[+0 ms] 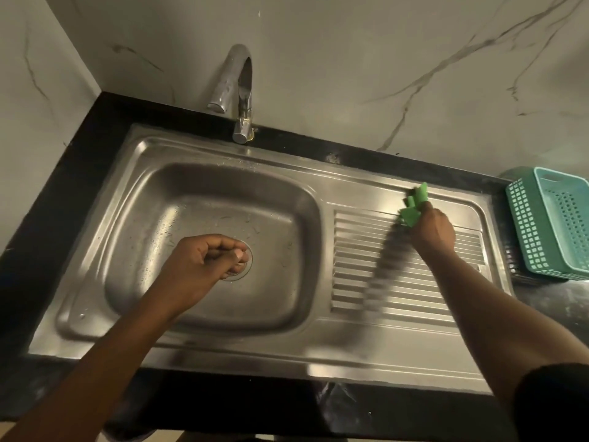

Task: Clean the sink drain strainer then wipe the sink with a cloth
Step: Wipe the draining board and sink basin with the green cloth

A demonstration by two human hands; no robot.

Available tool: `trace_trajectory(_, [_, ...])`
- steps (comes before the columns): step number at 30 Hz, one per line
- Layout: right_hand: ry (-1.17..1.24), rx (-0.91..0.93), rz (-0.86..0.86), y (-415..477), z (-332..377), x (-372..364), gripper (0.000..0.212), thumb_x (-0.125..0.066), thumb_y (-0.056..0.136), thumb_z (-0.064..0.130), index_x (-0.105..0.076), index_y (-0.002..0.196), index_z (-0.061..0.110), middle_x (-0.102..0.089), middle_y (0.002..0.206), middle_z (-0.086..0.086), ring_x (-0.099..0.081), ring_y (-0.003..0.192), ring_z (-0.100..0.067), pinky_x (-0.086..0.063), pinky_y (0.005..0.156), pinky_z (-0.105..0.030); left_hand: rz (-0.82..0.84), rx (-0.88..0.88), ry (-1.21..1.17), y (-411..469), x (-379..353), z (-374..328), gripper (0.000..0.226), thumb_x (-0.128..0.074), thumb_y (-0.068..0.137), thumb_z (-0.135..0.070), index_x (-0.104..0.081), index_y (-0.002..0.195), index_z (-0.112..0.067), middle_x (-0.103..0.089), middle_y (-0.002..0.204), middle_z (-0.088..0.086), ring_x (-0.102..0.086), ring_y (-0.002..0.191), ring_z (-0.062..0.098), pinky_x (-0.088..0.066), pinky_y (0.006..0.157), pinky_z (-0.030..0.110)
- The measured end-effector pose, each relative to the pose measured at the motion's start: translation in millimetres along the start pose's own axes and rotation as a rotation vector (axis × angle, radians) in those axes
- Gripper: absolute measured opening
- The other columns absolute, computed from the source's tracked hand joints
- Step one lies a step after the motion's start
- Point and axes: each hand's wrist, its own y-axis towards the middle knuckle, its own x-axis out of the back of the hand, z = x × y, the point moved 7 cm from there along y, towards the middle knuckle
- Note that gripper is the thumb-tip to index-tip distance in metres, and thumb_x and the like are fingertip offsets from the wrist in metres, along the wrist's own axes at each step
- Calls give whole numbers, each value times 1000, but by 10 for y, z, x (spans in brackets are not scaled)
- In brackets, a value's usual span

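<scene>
The left hand [204, 260] is down in the basin of the sink [153, 205], right over the drain strainer [247, 266]; its fingers [232, 250] are curled in tight, the tips pressed together with the thumb, and they touch or pinch the strainer at its middle; most of the strainer is hidden under the hand, only a part of its round metal rim shows at the right side, so I cannot tell if it is lifted or sits in the hole. The right hand [432, 231] is over the ribbed draining board [366, 282] beside the basin; its fingers are closed around a green cloth [414, 205], which sticks out above the fist, folded and a little blurred; I cannot tell if the cloth touches the metal. A dark shadow of the right arm lies across the ribs.

Counted: two hands; one sink with one basin and one draining board; one strainer; one cloth; one tap [237, 90], chrome, standing at the back edge of the sink with its spout bent over the basin; one green plastic basket [529, 231] on the black counter [47, 224], at the right, well apart from the cloth. Some water drops lie on the bottom of the basin.
</scene>
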Motion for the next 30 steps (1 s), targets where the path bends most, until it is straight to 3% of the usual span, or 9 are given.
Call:
trace_trajectory(3, [18,4,-21,-22,409,-43,55,-58,97,5,-46,148,17,-72,110,-22,-68,102,-43,-45,78,-41,0,10,-3,-21,17,33,17,-73,97,-13,-82,103,-26,-85,97,-3,-82,90,19,-62,80,36])
trace_trajectory(7, [98,231,19,-336,1562,-167,53,-49,100,3,-49,149,24,-74,111,-14,-71,102,-35,-54,87,-42,-1,22,-4,-39,-36,44,16,-72,97,-11,-82,104,-22,-85,98,-1,-82,90,20,-61,76,30])
trace_trajectory(11, [62,555,111,-812,2477,-352,93,-55,91,-9,-17,165,33,-66,125,-23,-72,92,-34,-60,78,-44,12,9,-17,-45,-158,-41,16,-70,98,-6,-81,105,-15,-84,98,3,-82,89,24,-60,68,19])
trace_trajectory(13, [-15,659,177,-1019,2513,-499,89,-58,95,0,-15,166,32,-61,136,-22,-68,105,-35,-57,91,-47,8,-8,0,-58,-202,-104,16,-69,99,-5,-81,106,-14,-85,96,4,-81,89,26,-61,71,23])
trace_trajectory(15, [-273,730,123,-1127,2288,-622,56,-55,100,12,-46,154,21,-61,141,-14,-56,131,-32,-41,114,-46,-5,-27,3,-93,-211,-165,17,-69,99,-5,-80,108,-13,-85,95,4,-81,89,25,-61,73,24])
trace_trajectory(17, [-482,763,74,-1170,2082,-709,36,-57,100,22,-67,134,17,-61,143,-9,-43,144,-28,-25,123,-47,-23,-37,-4,-149,-201,-209,18,-68,99,-5,-80,109,-12,-85,96,5,-81,90,24,-61,71,20])
trace_trajectory(22, [-598,836,47,-1108,2191,-602,28,-63,97,27,-69,124,20,-69,123,-6,-61,120,-25,-38,106,-41,-87,-26,-14,-365,-245,-250,17,-68,99,-5,-80,105,-15,-84,96,8,-81,91,26,-62,81,36])
trace_trajectory(28, [-560,913,52,-1159,1972,-420,42,-54,98,44,-61,138,32,-55,141,-6,-50,131,-29,-33,109,-48,-123,-2,-24,-553,-311,-128,17,-68,100,-5,-80,103,-17,-85,94,5,-81,88,22,-60,80,35])
trace_trajectory(30, [-439,877,95,-1196,1709,-346,47,-52,97,37,-56,144,31,-55,138,-10,-53,126,-34,-38,105,-46,-116,-6,-18,-604,-337,-90,17,-68,100,-7,-80,104,-19,-85,95,1,-81,88,20,-60,81,35])
